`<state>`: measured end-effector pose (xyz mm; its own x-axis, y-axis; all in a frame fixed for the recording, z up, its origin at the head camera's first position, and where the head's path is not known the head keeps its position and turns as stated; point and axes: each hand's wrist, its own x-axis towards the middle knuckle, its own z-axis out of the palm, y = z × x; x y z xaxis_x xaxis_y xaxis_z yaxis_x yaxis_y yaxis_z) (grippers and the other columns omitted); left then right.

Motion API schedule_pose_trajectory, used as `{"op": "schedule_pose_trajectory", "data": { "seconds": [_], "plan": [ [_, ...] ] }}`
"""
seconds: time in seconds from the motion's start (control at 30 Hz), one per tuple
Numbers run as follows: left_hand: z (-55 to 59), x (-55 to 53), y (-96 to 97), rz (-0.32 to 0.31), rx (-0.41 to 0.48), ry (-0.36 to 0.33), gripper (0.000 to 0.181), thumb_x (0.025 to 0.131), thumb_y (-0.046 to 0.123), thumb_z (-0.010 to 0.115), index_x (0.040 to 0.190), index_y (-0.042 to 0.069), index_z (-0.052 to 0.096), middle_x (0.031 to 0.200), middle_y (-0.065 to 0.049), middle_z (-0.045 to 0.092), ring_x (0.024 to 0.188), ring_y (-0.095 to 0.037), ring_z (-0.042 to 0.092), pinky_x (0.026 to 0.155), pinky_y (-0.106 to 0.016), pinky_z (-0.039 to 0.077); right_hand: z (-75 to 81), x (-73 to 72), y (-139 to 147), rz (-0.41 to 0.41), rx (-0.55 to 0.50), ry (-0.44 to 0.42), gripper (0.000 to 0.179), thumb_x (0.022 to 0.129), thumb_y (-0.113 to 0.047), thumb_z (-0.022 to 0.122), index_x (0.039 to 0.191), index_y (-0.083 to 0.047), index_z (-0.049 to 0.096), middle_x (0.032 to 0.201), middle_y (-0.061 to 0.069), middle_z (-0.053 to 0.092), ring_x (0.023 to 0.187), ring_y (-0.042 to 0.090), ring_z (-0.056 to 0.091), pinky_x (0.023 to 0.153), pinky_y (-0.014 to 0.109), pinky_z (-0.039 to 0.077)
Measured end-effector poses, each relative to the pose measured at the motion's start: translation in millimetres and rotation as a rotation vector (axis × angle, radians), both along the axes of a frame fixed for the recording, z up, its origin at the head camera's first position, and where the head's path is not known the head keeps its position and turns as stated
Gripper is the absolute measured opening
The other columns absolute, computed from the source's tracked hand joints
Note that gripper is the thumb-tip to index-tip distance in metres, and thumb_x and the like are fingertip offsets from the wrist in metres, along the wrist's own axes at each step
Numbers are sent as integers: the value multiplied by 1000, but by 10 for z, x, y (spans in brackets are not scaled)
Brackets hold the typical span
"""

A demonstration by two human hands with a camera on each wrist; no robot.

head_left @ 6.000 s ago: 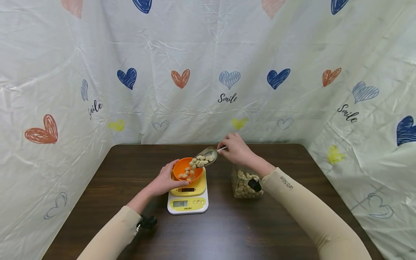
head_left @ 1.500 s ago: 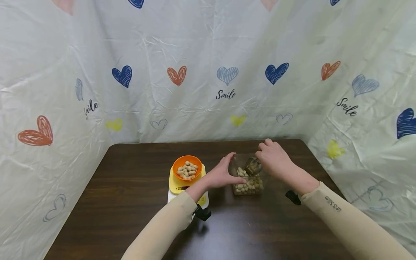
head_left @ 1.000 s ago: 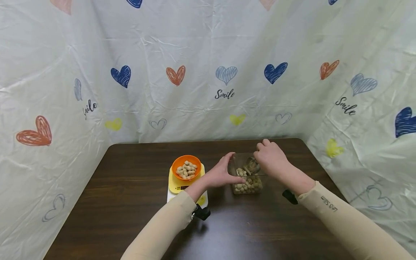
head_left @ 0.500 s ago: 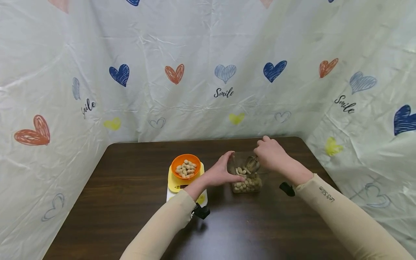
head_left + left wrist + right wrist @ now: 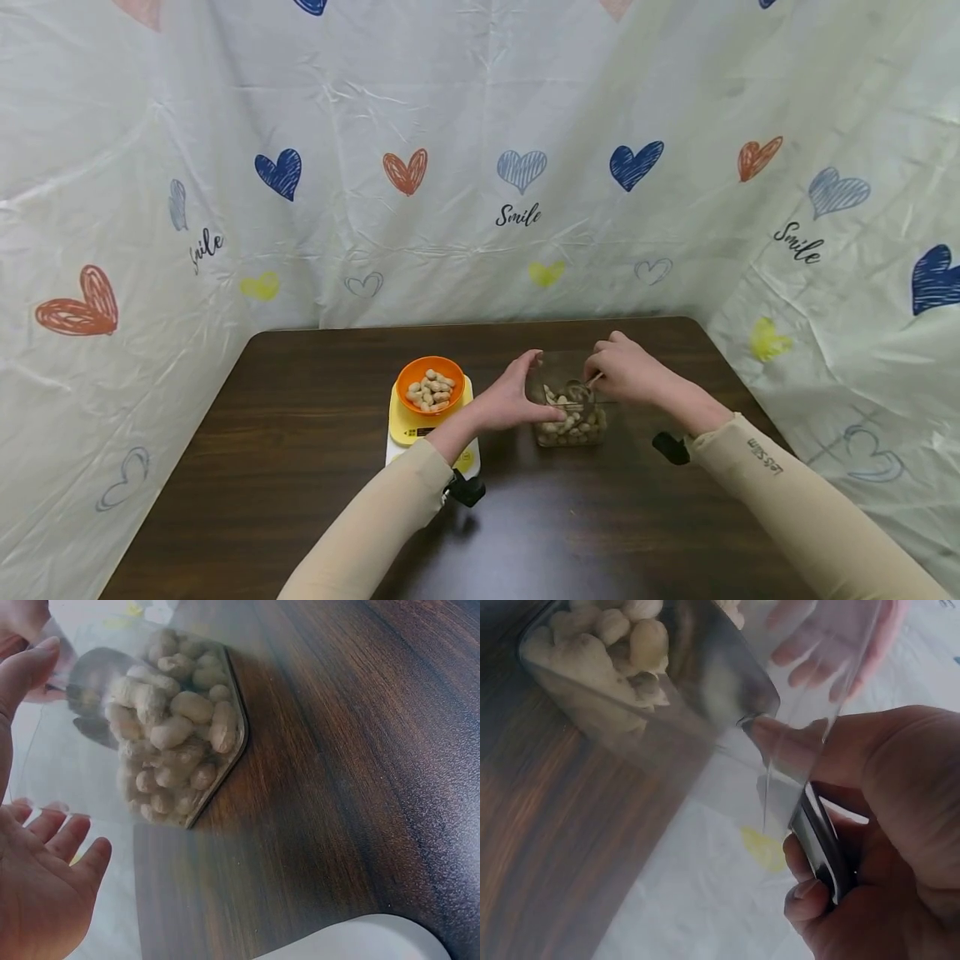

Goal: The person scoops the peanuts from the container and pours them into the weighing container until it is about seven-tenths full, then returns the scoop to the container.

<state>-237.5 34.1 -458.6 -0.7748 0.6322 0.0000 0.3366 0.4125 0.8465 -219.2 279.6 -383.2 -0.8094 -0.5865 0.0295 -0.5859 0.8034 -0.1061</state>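
Observation:
My left hand [image 5: 510, 404] holds the left side of a clear plastic container [image 5: 557, 367], thumb toward me and fingers on the far side. Unshelled peanuts [image 5: 172, 731] fill its lower part. My right hand [image 5: 626, 371] grips the handle of a metal scoop [image 5: 731, 675] at the container's right side. The scoop's bowl is inside, down among the peanuts, and partly hidden by them. To the left, an orange bowl [image 5: 411, 370] with peanuts in it sits on a yellow and white kitchen scale [image 5: 397, 432]. My left forearm covers the scale's display.
The dark wooden table [image 5: 315, 433] carries all of this. A white sheet printed with hearts [image 5: 450, 100] hangs behind the table and along both sides. Each wrist wears a black camera, and the left one [image 5: 465, 490] hangs close by the scale.
Six seconds ago my right hand tipped peanuts from the scoop into the bowl my left hand held. Both hands then moved right to the container. Lately my right hand has dipped lower, tilting the scoop.

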Motion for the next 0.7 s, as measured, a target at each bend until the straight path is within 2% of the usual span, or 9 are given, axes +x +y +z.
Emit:
{"op": "schedule_pose_trajectory", "data": {
  "seconds": [0.23,0.4,0.7],
  "plan": [
    [-3,-10,9,0,-3,3,110,83,52,83,164,21,15,162,-3,30,146,-19,34,113,-42,38,21,-28,63,-10,-75,-55,5,91,-13,78,95,-13,79,90,-5,67,86,19,58,86,46,38],
    [-27,-26,18,0,1,7,111,83,51,83,164,19,15,162,-4,30,146,-19,34,113,-40,38,31,-43,125,-49,-96,-88,6,92,-18,78,96,-13,79,92,-6,67,89,19,59,91,50,38],
    [-29,-23,9,3,13,4,110,82,50,84,163,20,17,160,-4,32,144,-18,35,112,-40,38,117,-56,236,-67,-167,-100,5,93,-15,77,97,-16,79,96,-7,69,95,22,60,96,53,36]
  ]
}}
